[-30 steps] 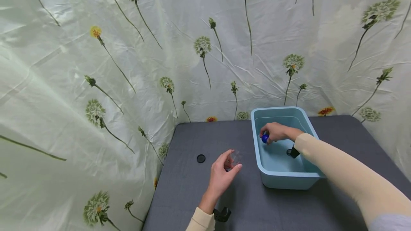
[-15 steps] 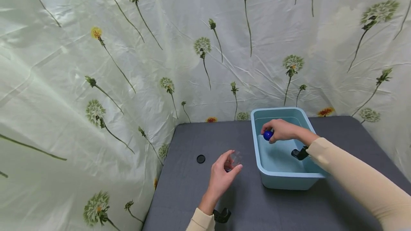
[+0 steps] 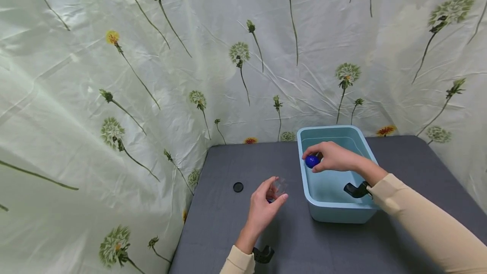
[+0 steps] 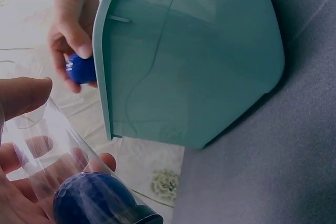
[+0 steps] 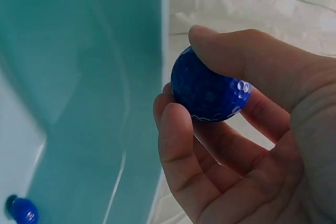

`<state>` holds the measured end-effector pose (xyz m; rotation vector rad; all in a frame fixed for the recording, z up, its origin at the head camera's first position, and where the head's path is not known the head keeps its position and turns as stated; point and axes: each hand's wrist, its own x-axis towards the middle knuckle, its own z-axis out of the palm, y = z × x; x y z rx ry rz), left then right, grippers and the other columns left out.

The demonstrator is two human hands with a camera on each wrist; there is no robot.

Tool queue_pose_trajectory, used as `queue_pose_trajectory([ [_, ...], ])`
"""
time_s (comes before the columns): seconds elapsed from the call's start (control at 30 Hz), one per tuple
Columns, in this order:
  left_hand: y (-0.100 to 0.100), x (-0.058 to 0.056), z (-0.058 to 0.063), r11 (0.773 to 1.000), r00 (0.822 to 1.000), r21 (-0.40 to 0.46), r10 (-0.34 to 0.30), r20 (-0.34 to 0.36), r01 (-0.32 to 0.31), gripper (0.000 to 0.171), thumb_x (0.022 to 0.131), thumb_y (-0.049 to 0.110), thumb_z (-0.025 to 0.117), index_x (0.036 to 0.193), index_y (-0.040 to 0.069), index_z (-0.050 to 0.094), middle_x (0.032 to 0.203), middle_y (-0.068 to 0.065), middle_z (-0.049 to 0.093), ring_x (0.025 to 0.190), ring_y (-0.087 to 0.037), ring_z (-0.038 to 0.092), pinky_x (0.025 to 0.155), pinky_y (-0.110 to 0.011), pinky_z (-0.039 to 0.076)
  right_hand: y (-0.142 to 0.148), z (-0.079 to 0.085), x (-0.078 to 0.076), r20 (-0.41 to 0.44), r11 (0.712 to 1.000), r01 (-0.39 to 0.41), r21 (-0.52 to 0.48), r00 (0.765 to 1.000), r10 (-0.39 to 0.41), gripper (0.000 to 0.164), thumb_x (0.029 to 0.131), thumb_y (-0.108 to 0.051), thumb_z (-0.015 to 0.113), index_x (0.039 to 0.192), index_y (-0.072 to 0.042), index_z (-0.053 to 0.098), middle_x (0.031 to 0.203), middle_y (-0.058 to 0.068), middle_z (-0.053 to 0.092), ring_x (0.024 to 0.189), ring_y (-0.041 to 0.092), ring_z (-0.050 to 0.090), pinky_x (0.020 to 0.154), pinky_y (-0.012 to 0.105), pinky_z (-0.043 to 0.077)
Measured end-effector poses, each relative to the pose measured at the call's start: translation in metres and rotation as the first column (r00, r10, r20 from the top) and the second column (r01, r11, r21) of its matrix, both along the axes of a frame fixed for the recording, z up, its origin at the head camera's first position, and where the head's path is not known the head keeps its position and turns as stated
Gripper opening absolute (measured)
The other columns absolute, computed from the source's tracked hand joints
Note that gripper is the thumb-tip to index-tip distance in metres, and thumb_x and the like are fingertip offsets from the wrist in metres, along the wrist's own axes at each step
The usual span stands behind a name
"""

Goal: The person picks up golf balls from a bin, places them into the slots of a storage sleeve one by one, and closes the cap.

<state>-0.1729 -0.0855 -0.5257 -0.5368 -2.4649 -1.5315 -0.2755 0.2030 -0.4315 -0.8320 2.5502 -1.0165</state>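
Note:
My left hand point(image 3: 262, 206) grips a clear tube point(image 4: 68, 142) above the table, fingers and thumb around its side. Inside the tube's lower end sits a blue golf ball point(image 4: 94, 198), beside a dark base. My right hand point(image 3: 336, 157) pinches another blue golf ball point(image 5: 210, 90) between thumb and fingers, near the upper left rim of a light blue plastic bin point(image 3: 338, 215). In the left wrist view this ball shows just past the bin's rim, partly hidden by it. One more blue ball point(image 5: 25, 211) lies inside the bin, at the corner of the right wrist view.
A round black cap point(image 3: 238, 187) lies on the dark grey table point(image 3: 220, 223), left of my left hand. Behind the table hangs a pale curtain point(image 3: 213, 75) with a dandelion print. The bin stands near the table's back, with raised walls.
My right hand has risen from low inside the bin with the blue golf ball, then shifted left toward the rim. My left hand and the tube stay almost still.

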Motion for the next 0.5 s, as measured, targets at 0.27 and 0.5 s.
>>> queue_pose_trajectory([
  [0.27,0.003,0.001,0.0,1.0,1.0,0.003,0.0,0.009,0.0,0.056,0.091,0.038,0.076,0.139,0.016,0.058,0.101,0.004,0.062,0.081,-0.007,0.063,0.077,-0.03,0.056,-0.016,0.006,0.024,-0.021,0.994,-0.002,-0.108,1.0,0.0,0.043,0.086,-0.02,0.082,0.126,-0.02,0.068,0.119,0.003,0.066,0.097,0.021,0.066,0.077,0.032,0.058],
  [0.5,0.009,0.001,0.0,1.0,1.0,0.0,-0.01,0.0,0.01,0.053,0.091,0.039,0.075,0.138,0.023,0.057,0.101,0.005,0.061,0.082,-0.007,0.063,0.077,-0.04,0.058,-0.039,0.004,0.046,-0.064,0.984,-0.015,-0.175,0.998,0.004,0.044,0.085,-0.025,0.083,0.126,-0.024,0.067,0.12,-0.001,0.065,0.095,0.017,0.069,0.076,0.028,0.057],
])
